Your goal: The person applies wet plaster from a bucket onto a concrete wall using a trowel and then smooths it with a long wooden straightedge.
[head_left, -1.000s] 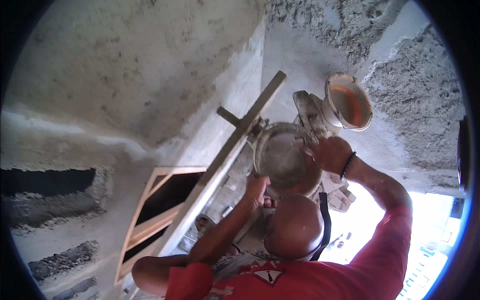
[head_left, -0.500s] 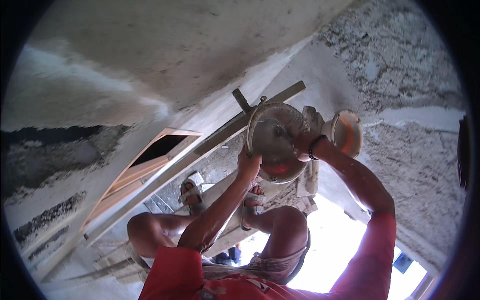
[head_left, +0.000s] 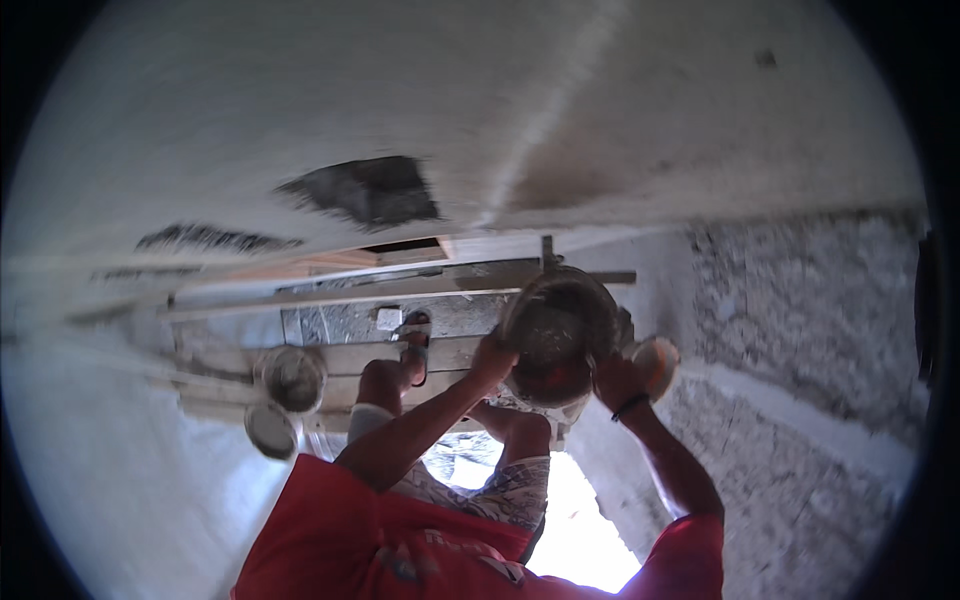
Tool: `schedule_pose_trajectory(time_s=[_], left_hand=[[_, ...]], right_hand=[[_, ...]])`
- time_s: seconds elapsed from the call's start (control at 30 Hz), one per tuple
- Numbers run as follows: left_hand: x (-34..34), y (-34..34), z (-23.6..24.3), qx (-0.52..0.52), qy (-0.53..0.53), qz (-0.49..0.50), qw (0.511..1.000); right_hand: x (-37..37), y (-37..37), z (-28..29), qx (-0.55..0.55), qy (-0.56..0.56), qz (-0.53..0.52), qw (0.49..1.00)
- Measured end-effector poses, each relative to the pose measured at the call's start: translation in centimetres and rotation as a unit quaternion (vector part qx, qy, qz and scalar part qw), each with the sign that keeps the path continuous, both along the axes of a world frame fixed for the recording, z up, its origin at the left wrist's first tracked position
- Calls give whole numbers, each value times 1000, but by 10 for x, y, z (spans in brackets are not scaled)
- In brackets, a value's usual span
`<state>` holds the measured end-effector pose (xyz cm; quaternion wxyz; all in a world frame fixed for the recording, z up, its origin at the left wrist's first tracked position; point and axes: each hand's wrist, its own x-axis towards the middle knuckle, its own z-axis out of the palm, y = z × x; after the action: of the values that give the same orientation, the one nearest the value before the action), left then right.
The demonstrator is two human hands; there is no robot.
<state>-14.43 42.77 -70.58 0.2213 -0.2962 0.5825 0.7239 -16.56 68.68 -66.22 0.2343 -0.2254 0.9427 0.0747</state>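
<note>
A plaster-caked bucket (head_left: pixel 516 318) is tipped toward me above the planks, its inside dark and smeared with grey residue. My left hand (head_left: pixel 493 360) grips the left side of its rim. At the lower right of the rim is my right hand (head_left: pixel 616 380), its fingers curled, a dark band round the wrist. Whether it holds the rim or a small tool there is too blurred to tell. Just beyond that hand a smaller pail (head_left: pixel 660 366), pale with an orange inside, is partly covered by it.
My feet stand on wooden scaffold planks (head_left: pixel 345 357). A long timber bar (head_left: pixel 400 294) runs between them and the plastered wall (head_left: pixel 640 130). Two more buckets (head_left: pixel 292 372) (head_left: pixel 270 430) stand at the left. A rough wall (head_left: pixel 820 300) rises at the right; bright light comes from below.
My view has swung left, bringing the two left buckets into sight. My right hand has drawn back from inside the bucket to its rim. The left hand keeps its grip.
</note>
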Motion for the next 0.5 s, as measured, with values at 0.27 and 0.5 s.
schedule_pose_trajectory(time_s=[0.27,0.5], left_hand=[[48,-44,104,27,-93,122,988],[127,-64,39,180,-20,344,921]], right_hand=[[-2,-51,91,-33,-140,174,974],[-18,-144,157,-24,-128,314,941]])
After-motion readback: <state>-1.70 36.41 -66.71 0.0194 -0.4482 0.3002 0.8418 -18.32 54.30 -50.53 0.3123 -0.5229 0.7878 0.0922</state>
